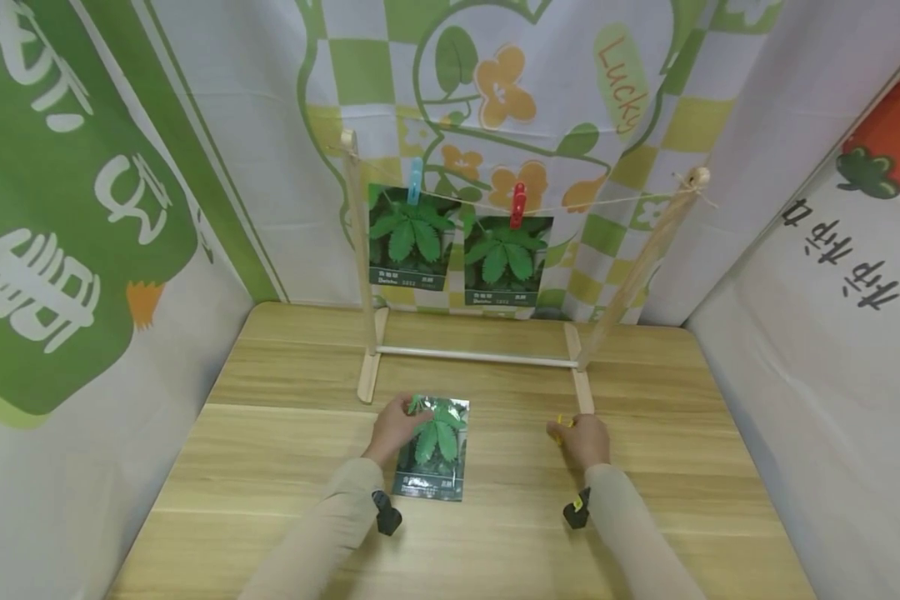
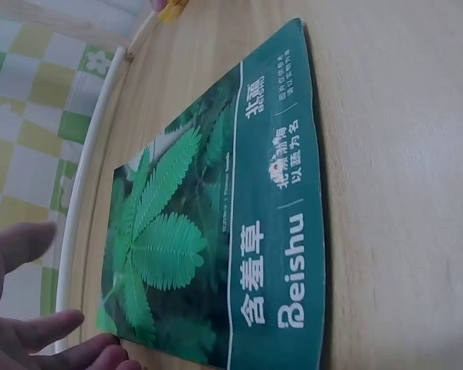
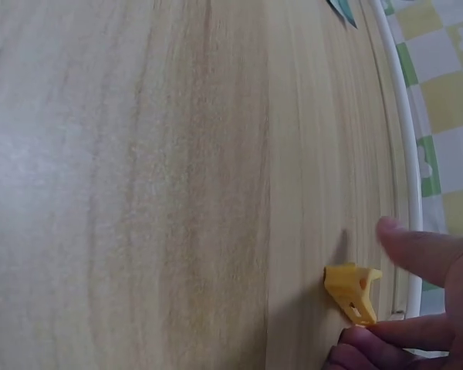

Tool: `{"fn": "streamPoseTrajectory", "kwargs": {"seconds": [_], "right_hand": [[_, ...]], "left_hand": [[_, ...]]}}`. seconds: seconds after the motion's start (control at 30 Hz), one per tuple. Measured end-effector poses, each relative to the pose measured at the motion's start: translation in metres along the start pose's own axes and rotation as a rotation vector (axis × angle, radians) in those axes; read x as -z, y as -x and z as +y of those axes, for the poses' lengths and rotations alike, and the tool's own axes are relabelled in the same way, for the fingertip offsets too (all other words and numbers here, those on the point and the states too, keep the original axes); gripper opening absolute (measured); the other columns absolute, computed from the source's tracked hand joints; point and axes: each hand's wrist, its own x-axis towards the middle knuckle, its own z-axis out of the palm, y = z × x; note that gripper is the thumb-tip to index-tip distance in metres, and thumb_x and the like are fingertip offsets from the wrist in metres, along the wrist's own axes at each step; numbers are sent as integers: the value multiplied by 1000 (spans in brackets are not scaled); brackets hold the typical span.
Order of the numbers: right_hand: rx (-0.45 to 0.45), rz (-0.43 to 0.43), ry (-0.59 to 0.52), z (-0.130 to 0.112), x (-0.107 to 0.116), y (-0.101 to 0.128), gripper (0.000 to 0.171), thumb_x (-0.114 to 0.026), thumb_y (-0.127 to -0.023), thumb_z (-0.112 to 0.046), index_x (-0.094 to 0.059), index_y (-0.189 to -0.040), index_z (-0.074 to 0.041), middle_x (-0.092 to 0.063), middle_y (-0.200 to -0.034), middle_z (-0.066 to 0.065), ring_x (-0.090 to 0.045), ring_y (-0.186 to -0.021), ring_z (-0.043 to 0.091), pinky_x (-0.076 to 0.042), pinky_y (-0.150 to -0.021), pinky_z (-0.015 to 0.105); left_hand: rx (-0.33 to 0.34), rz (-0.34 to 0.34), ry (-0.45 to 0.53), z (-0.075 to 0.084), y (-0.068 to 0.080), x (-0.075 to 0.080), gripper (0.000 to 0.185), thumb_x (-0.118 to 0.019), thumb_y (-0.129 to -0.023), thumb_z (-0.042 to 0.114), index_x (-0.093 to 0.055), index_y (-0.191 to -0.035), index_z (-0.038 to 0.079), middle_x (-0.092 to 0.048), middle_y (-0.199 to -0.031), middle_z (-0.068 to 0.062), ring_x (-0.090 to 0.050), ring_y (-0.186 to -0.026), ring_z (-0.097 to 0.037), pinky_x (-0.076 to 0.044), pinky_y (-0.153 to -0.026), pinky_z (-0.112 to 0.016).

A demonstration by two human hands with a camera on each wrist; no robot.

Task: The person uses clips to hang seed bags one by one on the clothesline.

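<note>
A green seed packet (image 1: 438, 450) with a leaf picture lies flat on the table. My left hand (image 1: 399, 429) is at its upper left part; in the left wrist view the thumb stands raised off the packet (image 2: 208, 223) while the other fingertips reach its edge. Further right, my right hand (image 1: 587, 440) is beside a yellow clothespin (image 3: 353, 291) on the table. Its index fingertip touches one end of the clothespin, and the thumb is held apart from it.
Behind the hands stands a wooden frame (image 1: 366, 250) with a string (image 1: 607, 202) across its posts. A blue clothespin (image 1: 415, 182) and a red clothespin (image 1: 519, 204) hold two matching packets on it. A white rod (image 1: 480, 357) joins the feet.
</note>
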Motion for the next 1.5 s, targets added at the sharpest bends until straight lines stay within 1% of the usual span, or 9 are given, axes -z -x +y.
{"fn": "streamPoseTrajectory", "kwargs": {"seconds": [0.1, 0.17, 0.23, 0.3, 0.6, 0.8, 1.0, 1.2, 1.5], "right_hand": [[12, -17, 28, 0, -1, -2, 33, -75, -83, -23, -67, -89, 9, -62, -74, 13, -54, -66, 21, -48, -56, 33], [24, -27, 51, 0, -1, -3, 39, -75, -82, -17, -66, -105, 13, -68, -94, 24, -63, -82, 31, -55, -72, 42], [33, -39, 69, 0, -1, -4, 43, -73, -81, -13, -63, -113, 14, -65, -110, 31, -64, -98, 41, -53, -86, 51], [46, -43, 87, 2, -2, -5, 44, -71, -80, -9, -62, -117, 14, -63, -117, 33, -62, -106, 45, -51, -92, 54], [90, -50, 105, 3, -2, -7, 40, -63, -76, 3, -65, -116, 10, -66, -116, 28, -63, -106, 41, -50, -93, 53], [106, -61, 71, -3, -3, -3, 41, -70, -79, -4, -63, -117, 12, -65, -116, 29, -63, -107, 43, -51, -93, 53], [127, -40, 60, -5, -9, -3, 47, -73, -82, -11, -60, -120, 13, -61, -123, 31, -58, -116, 46, -48, -98, 55], [134, -7, 69, -5, -13, -6, 42, -73, -81, -13, -64, -115, 11, -65, -117, 29, -62, -110, 43, -50, -95, 54], [140, 15, 102, -9, -15, -7, 34, -74, -81, -13, -69, -106, 8, -70, -106, 24, -66, -97, 35, -53, -86, 51]], "left_hand": [[-36, -11, -76, 1, 1, -4, 58, -67, -91, 29, -50, -133, -7, -55, -132, -29, -55, -120, -45, -49, -98, -53], [-57, -16, -118, 2, 1, -7, 57, -69, -89, 26, -51, -132, -7, -56, -131, -29, -54, -120, -46, -48, -98, -54], [-66, -17, -164, 2, 1, -11, 58, -72, -87, 26, -52, -132, -5, -56, -130, -28, -53, -120, -46, -48, -98, -55], [-64, -18, -213, 2, 2, -14, 61, -73, -85, 26, -51, -134, -4, -54, -130, -28, -51, -121, -45, -48, -97, -55], [-66, 17, -386, 7, 7, -25, 75, -80, -78, 33, -47, -133, -7, -50, -117, -28, -48, -110, -41, -49, -83, -55], [-79, 65, -482, 7, 8, -31, 77, -82, -73, 42, -49, -125, -4, -51, -110, -26, -49, -103, -40, -48, -79, -55], [-91, 109, -538, 5, 7, -37, 82, -85, -70, 43, -50, -127, -4, -53, -108, -24, -51, -103, -39, -48, -80, -54], [-89, 129, -520, 8, 7, -38, 79, -87, -68, 39, -52, -124, -4, -53, -104, -23, -51, -98, -37, -48, -78, -51], [-102, 161, -388, 10, 2, -36, 71, -86, -70, 21, -49, -125, -8, -53, -102, -26, -50, -94, -37, -47, -79, -50]]}}
